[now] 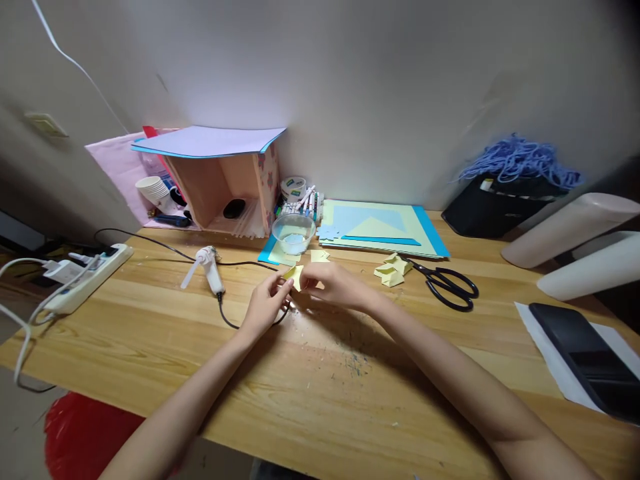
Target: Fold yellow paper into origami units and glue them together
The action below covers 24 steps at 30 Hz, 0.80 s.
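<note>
A small piece of folded yellow paper (296, 276) is raised above the middle of the wooden table, between my two hands. My left hand (266, 298) pinches its left side between thumb and fingers. My right hand (334, 285) is closed at its right side, with fingertips partly hidden behind the paper and the hand itself. More folded yellow paper pieces (393, 270) lie to the right, beside black-handled scissors (450, 285). Another yellow scrap (319, 256) sits just behind my right hand. To the left rests a white glue gun (212, 272), its black cord running close to my left hand.
A clear plastic bowl (294, 233) and a stack of coloured paper (385, 230) are at the back. An open pink box (220, 180) stands behind left. At the left edge is a power strip (90, 280); on the right lies a black phone (585, 353) near white rolls (570, 227).
</note>
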{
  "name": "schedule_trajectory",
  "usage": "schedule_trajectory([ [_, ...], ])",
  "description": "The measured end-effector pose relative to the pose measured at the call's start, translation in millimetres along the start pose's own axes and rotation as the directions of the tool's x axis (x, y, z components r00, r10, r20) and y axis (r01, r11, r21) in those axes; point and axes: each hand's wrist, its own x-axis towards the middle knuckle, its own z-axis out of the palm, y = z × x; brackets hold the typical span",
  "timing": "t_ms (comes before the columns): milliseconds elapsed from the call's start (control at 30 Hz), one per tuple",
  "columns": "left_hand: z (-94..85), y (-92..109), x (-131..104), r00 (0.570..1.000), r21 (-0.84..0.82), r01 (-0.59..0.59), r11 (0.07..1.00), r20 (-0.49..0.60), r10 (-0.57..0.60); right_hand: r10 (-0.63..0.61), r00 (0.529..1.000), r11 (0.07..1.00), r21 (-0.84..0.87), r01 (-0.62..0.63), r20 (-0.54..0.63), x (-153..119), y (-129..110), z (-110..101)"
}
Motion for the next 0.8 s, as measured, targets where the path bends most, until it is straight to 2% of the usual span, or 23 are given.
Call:
schedule_trajectory([
  [133,-12.0,3,5,0.997,-0.101,0.009,0.995,-0.072,-0.016,-0.028,1.000,0.997,0.067,0.028,-0.008,2,-6,13],
  [267,-31.6,8,9,0.996,-0.008,-0.011,1.000,-0.085,0.010,0.010,1.000,0.982,0.191,-0.004,-0.030,1,-14,11],
  [333,-43.9,11,8,1.000,0.111,-0.020,0.994,-0.019,0.022,0.110,0.989,0.957,0.278,-0.079,-0.099,1,-14,12],
  [400,-58.7,14,5,0.992,0.215,0.005,0.977,0.123,-0.032,0.252,0.951,0.894,0.418,-0.158,-0.179,5,-9,20],
  [433,-67.4,15,3,0.974,0.248,0.025,0.969,0.213,-0.080,0.322,0.921,0.849,0.497,-0.179,-0.218,8,-5,28],
  [500,-87.3,16,-1,0.888,0.282,0.080,0.956,0.415,-0.196,0.442,0.863,0.782,0.575,-0.239,-0.242,21,3,51],
  [533,-98.5,16,-4,0.843,0.282,0.097,0.954,0.487,-0.229,0.476,0.857,0.762,0.580,-0.288,-0.200,30,6,64],
  [567,-110.2,16,-6,0.816,0.275,0.097,0.957,0.529,-0.234,0.477,0.868,0.758,0.564,-0.327,-0.138,41,7,79],
  [600,-122.1,15,-8,0.811,0.265,0.104,0.959,0.535,-0.236,0.460,0.881,0.777,0.531,-0.337,-0.114,53,6,94],
  [700,-156.3,12,-15,0.842,0.243,0.151,0.958,0.477,-0.254,0.371,0.921,0.872,0.387,-0.300,-0.123,91,-6,133],
  [800,-181.5,5,-22,0.899,0.152,0.190,0.970,0.370,-0.234,0.351,0.922,0.927,0.200,-0.318,-0.161,123,-25,160],
])
